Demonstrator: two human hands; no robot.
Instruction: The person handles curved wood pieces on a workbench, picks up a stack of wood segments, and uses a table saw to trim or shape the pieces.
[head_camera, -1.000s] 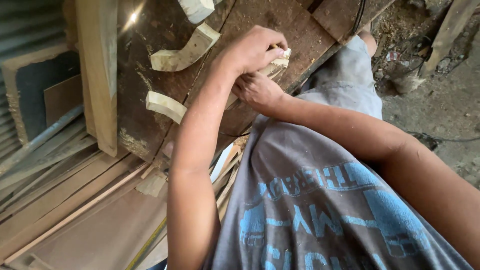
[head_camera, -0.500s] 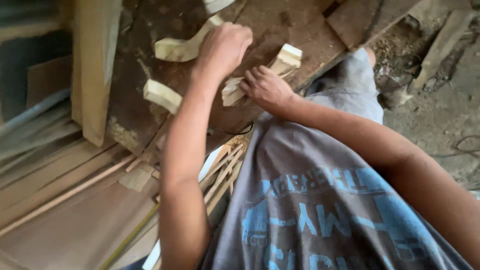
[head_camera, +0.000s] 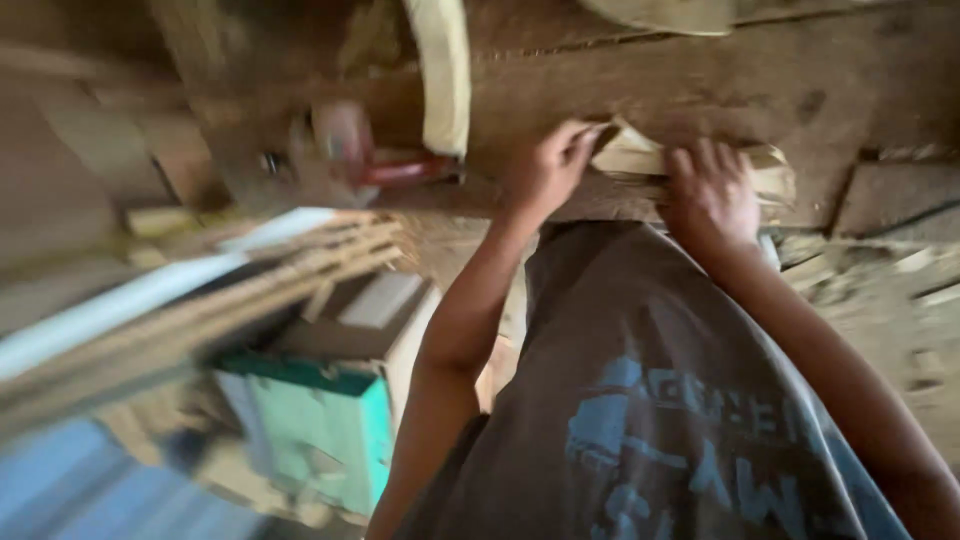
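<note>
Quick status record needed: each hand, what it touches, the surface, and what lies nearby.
left hand: fingers curled on the pale wood pieces
right hand: laid flat on the same pieces
surface: worn wooden workbench, pieces at its near edge
nearby: curved pale wood strip on the bench; red-handled tool, blurred; green box below; bundle of long slats
image: motion blur at left

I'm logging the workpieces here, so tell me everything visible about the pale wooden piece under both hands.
The pale wooden piece looks like light, raw-cut wood, thin and flat, lying across the near edge of the dark, worn workbench. The left hand grips its left end, fingers curled over it; the right hand presses flat on its right part. Motion blur hides its exact outline and whether it is one piece or several.
</note>
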